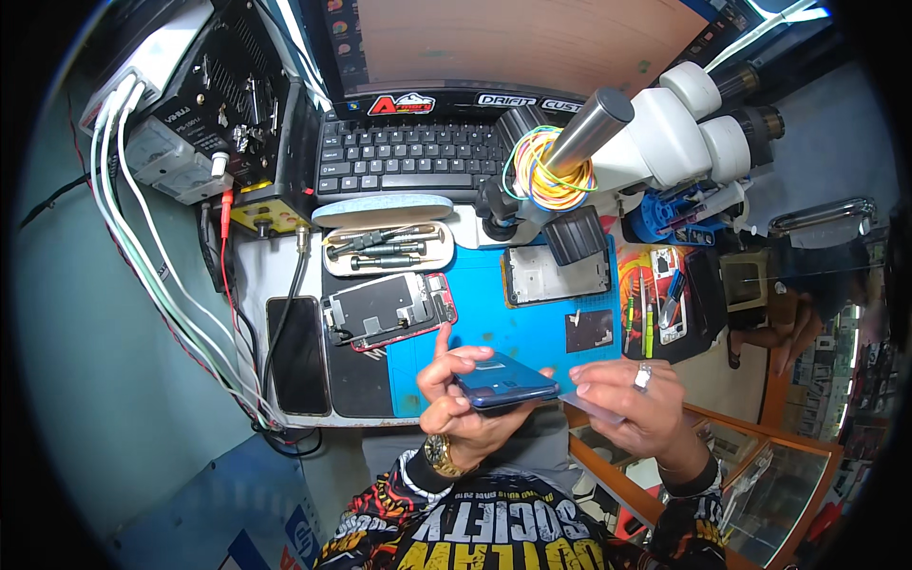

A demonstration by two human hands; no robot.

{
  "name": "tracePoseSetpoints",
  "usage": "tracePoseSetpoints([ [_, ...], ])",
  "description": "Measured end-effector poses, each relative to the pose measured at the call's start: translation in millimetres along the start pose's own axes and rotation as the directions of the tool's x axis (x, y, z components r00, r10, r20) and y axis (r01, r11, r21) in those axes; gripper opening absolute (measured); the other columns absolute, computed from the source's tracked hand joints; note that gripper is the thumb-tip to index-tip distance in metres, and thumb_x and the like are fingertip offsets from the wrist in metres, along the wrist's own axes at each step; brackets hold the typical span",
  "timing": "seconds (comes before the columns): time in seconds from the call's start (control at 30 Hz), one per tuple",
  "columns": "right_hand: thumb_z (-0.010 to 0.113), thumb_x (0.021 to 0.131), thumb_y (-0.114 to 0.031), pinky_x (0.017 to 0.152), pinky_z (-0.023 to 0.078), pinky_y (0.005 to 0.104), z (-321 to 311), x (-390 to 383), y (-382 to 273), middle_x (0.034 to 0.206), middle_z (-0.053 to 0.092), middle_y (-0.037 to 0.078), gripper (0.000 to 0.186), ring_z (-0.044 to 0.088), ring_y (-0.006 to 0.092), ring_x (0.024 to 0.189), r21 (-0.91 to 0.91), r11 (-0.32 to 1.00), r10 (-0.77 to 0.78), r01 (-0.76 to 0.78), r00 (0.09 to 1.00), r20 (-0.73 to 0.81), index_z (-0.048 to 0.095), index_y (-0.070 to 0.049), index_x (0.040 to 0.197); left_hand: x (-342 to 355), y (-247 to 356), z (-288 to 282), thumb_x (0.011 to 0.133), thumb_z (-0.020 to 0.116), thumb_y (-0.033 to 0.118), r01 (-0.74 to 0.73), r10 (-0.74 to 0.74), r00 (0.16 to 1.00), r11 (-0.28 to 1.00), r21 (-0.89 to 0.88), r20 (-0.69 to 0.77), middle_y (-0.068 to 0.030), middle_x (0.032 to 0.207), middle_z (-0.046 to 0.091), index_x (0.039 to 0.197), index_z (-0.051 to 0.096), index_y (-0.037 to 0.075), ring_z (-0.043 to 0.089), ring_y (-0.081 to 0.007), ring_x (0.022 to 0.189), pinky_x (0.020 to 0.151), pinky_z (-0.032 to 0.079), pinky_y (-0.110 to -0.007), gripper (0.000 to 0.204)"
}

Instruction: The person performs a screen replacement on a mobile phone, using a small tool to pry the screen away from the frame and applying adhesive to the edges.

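Note:
My left hand (461, 413) grips a dark blue smartphone (506, 382) from its left side, its index finger pointing away from me. The phone is tilted above the near edge of a blue work mat (475, 332). Pinched in my right hand (638, 407) is a thin translucent sheet (597, 408), its tip close to the phone's right end; whether it touches cannot be made out. Beyond my left hand lies an opened phone with a red frame (391, 309), its inner parts showing. A dark flat piece (589, 330) rests on the mat beyond my right hand.
A microscope (655, 138) with a coil of coloured wire (551, 169) rises at the back right. Behind the mat are a screwdriver case (388, 249), a keyboard (408, 152) and an opened phone frame (541, 275). A black phone (297, 353) and cables lie left.

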State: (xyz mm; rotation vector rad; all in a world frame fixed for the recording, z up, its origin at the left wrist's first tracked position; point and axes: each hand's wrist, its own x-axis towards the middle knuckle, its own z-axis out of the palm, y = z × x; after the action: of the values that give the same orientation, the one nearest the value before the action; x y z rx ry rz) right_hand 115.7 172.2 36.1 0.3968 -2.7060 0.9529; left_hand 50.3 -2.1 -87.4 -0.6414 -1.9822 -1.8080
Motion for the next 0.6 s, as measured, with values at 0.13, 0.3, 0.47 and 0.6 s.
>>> tracePoseSetpoints([
  [0.13, 0.082, 0.074, 0.002, 0.069, 0.06, 0.0325, 12, -7, 5, 0.102, 0.076, 0.016, 0.032, 0.076, 0.0274, 0.083, 0.132, 0.987, 0.106, -0.097, 0.992, -0.066, 0.07, -0.001, 0.103, 2, -2, -1, 0.06, 0.102, 0.015, 0.013, -0.013, 1.0, 1.0, -0.019, 0.004, -0.0104, 0.119, 0.039, 0.117, 0.022, 0.021, 0.062, -0.0215, 0.098, 0.112, 0.042, -0.069, 0.098],
  [0.3, 0.077, 0.083, 0.006, 0.072, 0.06, 0.0323, 42, -14, 5, 0.1, 0.077, 0.016, 0.024, 0.076, 0.0255, 0.085, 0.255, 0.949, 0.236, -0.186, 0.954, -0.184, 0.071, 0.0, 0.105, 10, -7, -6, 0.063, 0.101, 0.014, 0.215, -0.227, 0.974, 0.946, -0.243, -0.021, -0.0102, 0.12, 0.042, 0.119, 0.022, 0.017, 0.061, -0.0187, 0.101, 0.114, 0.044, -0.061, 0.097],
  [0.47, 0.075, 0.086, 0.007, 0.078, 0.06, 0.0338, 75, -25, -7, 0.102, 0.076, 0.016, 0.024, 0.076, 0.0277, 0.091, 0.251, 0.943, 0.294, -0.216, 0.895, -0.335, 0.071, 0.0, 0.109, 16, 5, -14, 0.072, 0.093, 0.005, 0.367, -0.541, 0.839, 0.637, -0.678, -0.054, -0.0072, 0.126, 0.042, 0.133, 0.023, 0.017, 0.06, -0.0189, 0.105, 0.115, 0.043, -0.062, 0.093],
  [0.6, 0.074, 0.085, 0.009, 0.08, 0.06, 0.0372, 84, -27, -17, 0.104, 0.075, 0.017, 0.028, 0.075, 0.0311, 0.093, 0.109, 0.978, 0.207, -0.178, 0.9, -0.384, 0.07, 0.0, 0.111, 25, 10, -24, 0.073, 0.088, -0.003, 0.459, -0.719, 0.695, 0.415, -0.785, 0.026, -0.0058, 0.127, 0.044, 0.134, 0.027, 0.017, 0.059, -0.0179, 0.106, 0.117, 0.04, -0.062, 0.089],
])
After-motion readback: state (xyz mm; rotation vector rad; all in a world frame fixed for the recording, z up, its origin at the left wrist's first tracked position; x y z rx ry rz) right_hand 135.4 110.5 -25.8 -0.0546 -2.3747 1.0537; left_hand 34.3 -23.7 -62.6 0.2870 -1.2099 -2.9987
